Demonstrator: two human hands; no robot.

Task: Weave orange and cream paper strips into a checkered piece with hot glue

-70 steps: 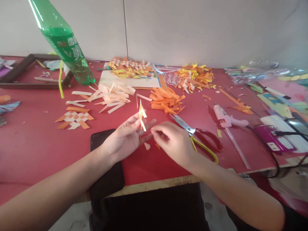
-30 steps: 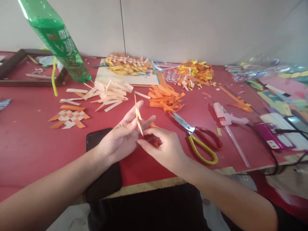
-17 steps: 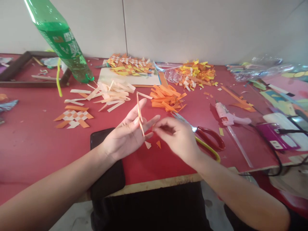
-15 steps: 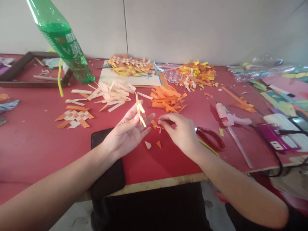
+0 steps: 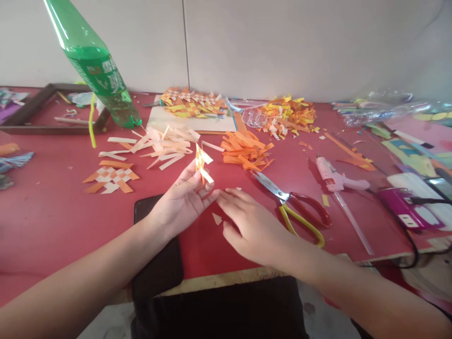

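Observation:
Between the thumb and fingers of my left hand (image 5: pixel 181 205) is a small woven paper piece (image 5: pixel 202 164), orange and cream checks with strip ends sticking out. My right hand (image 5: pixel 252 226) lies palm down low over the red table, fingers stretched out and thumb apart, its fingertips close to my left fingers. I see nothing held in it, though its underside is hidden. A pale paper scrap (image 5: pixel 216 218) lies between the hands. To the right are scissors (image 5: pixel 282 197) with one red and one yellow handle. Beyond my hands lie cream strips (image 5: pixel 169 141) and orange strips (image 5: pixel 247 149).
A black phone (image 5: pixel 158 263) lies under my left forearm. One woven checked piece (image 5: pixel 112 176) rests at left, near a green bottle (image 5: pixel 106 77) and a dark frame (image 5: pixel 45 129). At right are a glue gun (image 5: pixel 332 174) and a purple power socket (image 5: pixel 406 209).
My right hand has come down and left from a pinch to lie over the table, uncovering the scissors. The orange scraps near it no longer show. The woven piece has turned its checked face toward me.

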